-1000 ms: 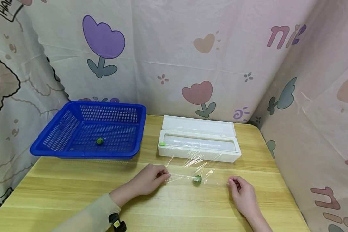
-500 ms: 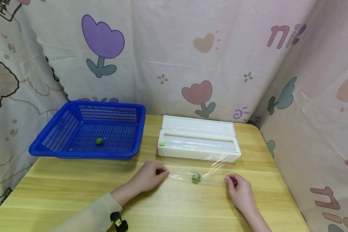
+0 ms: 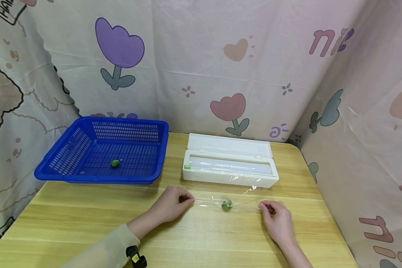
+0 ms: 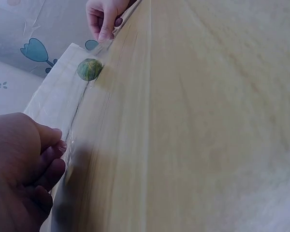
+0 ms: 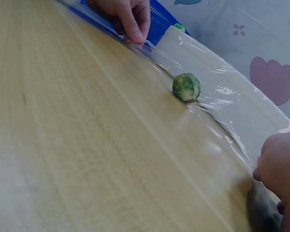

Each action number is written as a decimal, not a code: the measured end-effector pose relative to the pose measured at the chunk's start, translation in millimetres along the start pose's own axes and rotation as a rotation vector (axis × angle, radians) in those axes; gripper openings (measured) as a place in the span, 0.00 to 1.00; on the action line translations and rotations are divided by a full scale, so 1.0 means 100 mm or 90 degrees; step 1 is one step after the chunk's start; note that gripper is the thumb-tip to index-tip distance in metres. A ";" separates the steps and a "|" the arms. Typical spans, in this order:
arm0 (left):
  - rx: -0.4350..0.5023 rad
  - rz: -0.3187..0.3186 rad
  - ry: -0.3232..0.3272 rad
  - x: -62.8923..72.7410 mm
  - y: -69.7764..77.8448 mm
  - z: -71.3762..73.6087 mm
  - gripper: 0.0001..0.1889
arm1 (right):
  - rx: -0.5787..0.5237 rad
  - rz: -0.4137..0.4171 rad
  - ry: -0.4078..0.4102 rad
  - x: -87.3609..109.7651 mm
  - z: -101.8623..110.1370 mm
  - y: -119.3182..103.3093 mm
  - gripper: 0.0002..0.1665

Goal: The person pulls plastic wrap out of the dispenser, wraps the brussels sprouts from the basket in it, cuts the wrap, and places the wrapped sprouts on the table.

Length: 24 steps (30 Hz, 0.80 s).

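A Brussels sprout [image 3: 226,205] sits under clear cling film [image 3: 209,202] on the table between my hands. At the film's left end, my left hand [image 3: 172,204] pinches it between thumb and finger. My right hand [image 3: 278,223] pinches the opposite end. Behind the sprout, the film runs back to a white dispenser box [image 3: 227,180], whose lid stands open. In the right wrist view the film stretches across the sprout [image 5: 186,88] and up over the box front. The left wrist view shows film at my left fingertips [image 4: 59,140].
At the back left stands a blue perforated basket [image 3: 107,179] with another Brussels sprout [image 3: 115,163] inside. A small green slider [image 3: 187,166] sits at the box's left end. A printed curtain [image 3: 187,67] hangs behind the wooden table [image 3: 201,242].
Both hands have shifted slightly, the right one a little leftward and away from me. The film now looks more gathered around the sprout, which has moved slightly toward the box.
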<state>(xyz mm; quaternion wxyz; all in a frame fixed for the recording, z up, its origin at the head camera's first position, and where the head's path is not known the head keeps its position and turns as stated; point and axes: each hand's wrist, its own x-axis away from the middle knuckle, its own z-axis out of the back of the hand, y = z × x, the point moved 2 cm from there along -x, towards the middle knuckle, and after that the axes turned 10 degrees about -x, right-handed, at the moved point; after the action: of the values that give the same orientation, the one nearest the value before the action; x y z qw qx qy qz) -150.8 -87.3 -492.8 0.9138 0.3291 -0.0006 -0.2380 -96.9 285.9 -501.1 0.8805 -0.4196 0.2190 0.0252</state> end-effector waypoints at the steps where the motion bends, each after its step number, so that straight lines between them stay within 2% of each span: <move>1: -0.001 -0.003 0.001 0.00 0.00 0.00 0.03 | -0.001 -0.001 0.004 0.00 0.00 0.00 0.07; 8: -0.006 -0.016 0.007 0.00 0.00 0.00 0.03 | -0.020 -0.001 0.005 0.00 0.02 0.00 0.06; 19: -0.015 -0.009 0.030 -0.02 0.03 0.03 0.02 | -0.051 -0.015 0.030 -0.02 0.07 -0.05 0.04; 24: -0.018 -0.002 0.048 -0.01 0.03 0.03 0.03 | -0.061 0.002 0.052 -0.03 0.10 -0.07 0.05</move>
<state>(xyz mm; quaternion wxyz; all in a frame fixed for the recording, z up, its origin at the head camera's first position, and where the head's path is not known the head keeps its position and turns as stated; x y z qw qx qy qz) -151.0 -86.7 -488.7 0.9174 0.3250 0.0374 -0.2267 -94.9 289.3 -489.4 0.8495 -0.4618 0.2543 0.0200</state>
